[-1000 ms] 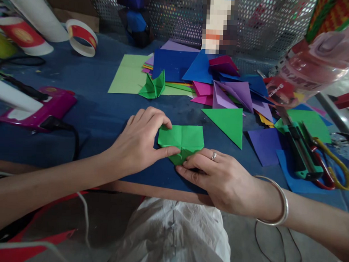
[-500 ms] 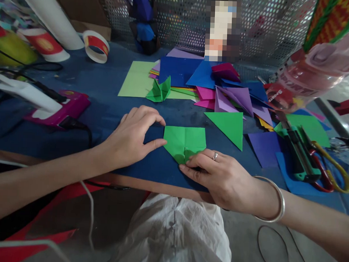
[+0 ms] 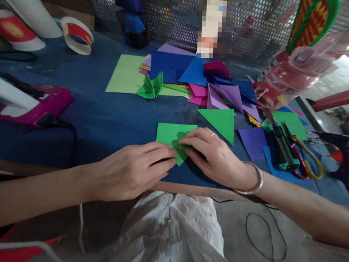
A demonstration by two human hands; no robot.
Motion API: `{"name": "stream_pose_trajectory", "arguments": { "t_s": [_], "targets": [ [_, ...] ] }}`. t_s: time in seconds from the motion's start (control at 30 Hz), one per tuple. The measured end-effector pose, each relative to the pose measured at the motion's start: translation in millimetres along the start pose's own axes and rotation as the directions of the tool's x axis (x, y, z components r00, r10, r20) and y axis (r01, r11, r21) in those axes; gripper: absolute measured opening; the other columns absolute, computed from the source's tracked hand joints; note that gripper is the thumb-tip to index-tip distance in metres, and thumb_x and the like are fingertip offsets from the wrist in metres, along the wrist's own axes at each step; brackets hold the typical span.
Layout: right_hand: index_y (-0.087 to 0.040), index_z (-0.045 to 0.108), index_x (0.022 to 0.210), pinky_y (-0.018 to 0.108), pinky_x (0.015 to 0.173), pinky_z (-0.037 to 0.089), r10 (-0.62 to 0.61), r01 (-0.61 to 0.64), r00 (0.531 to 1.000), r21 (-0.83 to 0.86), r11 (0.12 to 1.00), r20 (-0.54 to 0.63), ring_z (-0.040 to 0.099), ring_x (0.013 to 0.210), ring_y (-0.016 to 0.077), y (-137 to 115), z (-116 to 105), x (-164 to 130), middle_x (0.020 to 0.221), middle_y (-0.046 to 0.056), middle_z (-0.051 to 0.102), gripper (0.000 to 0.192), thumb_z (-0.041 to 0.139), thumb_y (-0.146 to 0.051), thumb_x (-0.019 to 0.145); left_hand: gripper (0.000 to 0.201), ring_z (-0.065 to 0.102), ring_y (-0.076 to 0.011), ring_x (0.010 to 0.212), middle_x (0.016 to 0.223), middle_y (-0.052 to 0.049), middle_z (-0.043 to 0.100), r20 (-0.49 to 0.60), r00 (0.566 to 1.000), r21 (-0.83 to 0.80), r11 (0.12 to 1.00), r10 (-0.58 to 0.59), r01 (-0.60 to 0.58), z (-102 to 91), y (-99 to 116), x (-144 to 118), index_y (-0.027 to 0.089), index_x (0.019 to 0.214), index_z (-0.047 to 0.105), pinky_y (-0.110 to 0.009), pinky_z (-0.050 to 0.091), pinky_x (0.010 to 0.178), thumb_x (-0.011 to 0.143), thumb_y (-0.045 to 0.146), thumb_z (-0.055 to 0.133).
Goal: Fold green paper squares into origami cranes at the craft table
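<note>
A folded piece of green origami paper (image 3: 173,131) lies near the table's front edge, its pointed corner towards me. My left hand (image 3: 139,166) is at its lower left, fingers held together and gripping the folded edge; the thumb is hidden. From the right, my right hand (image 3: 212,153) has its fingers closed on the paper's right side, covering that part. Just behind my right hand rests a green paper triangle (image 3: 220,123). A small green folded model (image 3: 151,86) stands farther back.
Coloured papers (image 3: 171,66) are heaped at the back. On the right lie a utility knife (image 3: 284,146), scissors (image 3: 309,158) and a glue gun (image 3: 345,152), with a pink bottle (image 3: 287,77) behind. A magenta power strip (image 3: 57,100) and a tape roll (image 3: 77,35) are at left.
My left hand has come down from the paper's left edge to its lower corner. My right hand has shifted a little up the paper. The view has swung somewhat to the right.
</note>
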State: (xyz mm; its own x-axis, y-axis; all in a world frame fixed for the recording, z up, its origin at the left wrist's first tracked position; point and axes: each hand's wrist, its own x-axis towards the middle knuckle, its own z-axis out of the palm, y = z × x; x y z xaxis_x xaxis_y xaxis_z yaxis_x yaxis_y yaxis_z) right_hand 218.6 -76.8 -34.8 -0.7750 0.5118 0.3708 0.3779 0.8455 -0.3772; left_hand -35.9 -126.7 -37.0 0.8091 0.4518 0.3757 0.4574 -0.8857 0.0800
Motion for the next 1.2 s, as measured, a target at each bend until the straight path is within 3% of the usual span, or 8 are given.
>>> {"name": "stream_pose_trajectory", "arguments": {
  "t_s": [0.27,0.57,0.9,1.07,1.2],
  "targets": [
    [-0.017,0.059,0.099,0.037,0.087,0.044,0.069,-0.077,0.988,0.051,0.996,0.138,0.057,0.091,0.0206,8.2,-0.9,20.7,0.101,0.008,0.066,0.01,0.056,-0.026,0.104,0.035,0.066,-0.0304,0.123,0.123,-0.014,0.072,-0.003,1.0,-0.098,0.995,-0.009,0.009,5.1,-4.3,-8.1,0.018,0.128,0.068,-0.045,0.061,0.101,0.099,0.016,0.05],
    [-0.018,0.057,0.089,0.028,0.074,0.039,0.147,-0.166,0.983,0.189,0.968,0.112,0.053,0.076,0.0137,9.1,1.1,24.8,0.083,0.0,0.064,0.011,0.059,-0.015,0.099,0.033,0.065,-0.0305,0.123,0.123,-0.013,0.071,0.007,1.0,-0.075,0.997,0.004,-0.003,5.8,-4.7,-8.9,0.018,0.128,0.066,-0.043,0.062,0.098,0.099,0.018,0.051],
    [-0.017,0.057,0.093,0.033,0.075,0.036,0.184,-0.179,0.981,-0.075,0.981,0.064,0.051,0.081,0.0198,0.1,11.7,18.7,0.089,0.006,0.065,0.009,0.054,-0.017,0.101,0.034,0.065,-0.0309,0.121,0.124,-0.013,0.071,0.018,1.0,-0.088,0.996,-0.024,0.025,6.2,-4.7,-8.1,0.022,0.127,0.067,-0.044,0.063,0.093,0.1,0.02,0.048],
    [-0.016,0.057,0.095,0.035,0.075,0.034,0.195,-0.185,0.98,-0.155,0.97,0.049,0.051,0.082,0.0215,-3.3,15.8,17.0,0.092,0.007,0.065,0.009,0.052,-0.016,0.102,0.029,0.066,-0.0322,0.116,0.118,-0.017,0.071,0.014,1.0,-0.021,0.999,0.028,-0.027,3.0,-3.1,-4.4,0.014,0.12,0.069,-0.046,0.064,0.09,0.101,0.02,0.048],
    [-0.016,0.058,0.097,0.036,0.077,0.036,0.223,-0.211,0.974,-0.178,0.961,0.049,0.052,0.085,0.0227,-6.9,17.6,16.9,0.095,0.009,0.066,0.01,0.05,-0.016,0.103,0.029,0.065,-0.0311,0.117,0.118,-0.015,0.071,0.021,1.0,-0.012,1.0,0.021,-0.021,3.8,-3.3,-3.8,0.016,0.12,0.069,-0.046,0.063,0.09,0.102,0.021,0.046]
  ]
}}
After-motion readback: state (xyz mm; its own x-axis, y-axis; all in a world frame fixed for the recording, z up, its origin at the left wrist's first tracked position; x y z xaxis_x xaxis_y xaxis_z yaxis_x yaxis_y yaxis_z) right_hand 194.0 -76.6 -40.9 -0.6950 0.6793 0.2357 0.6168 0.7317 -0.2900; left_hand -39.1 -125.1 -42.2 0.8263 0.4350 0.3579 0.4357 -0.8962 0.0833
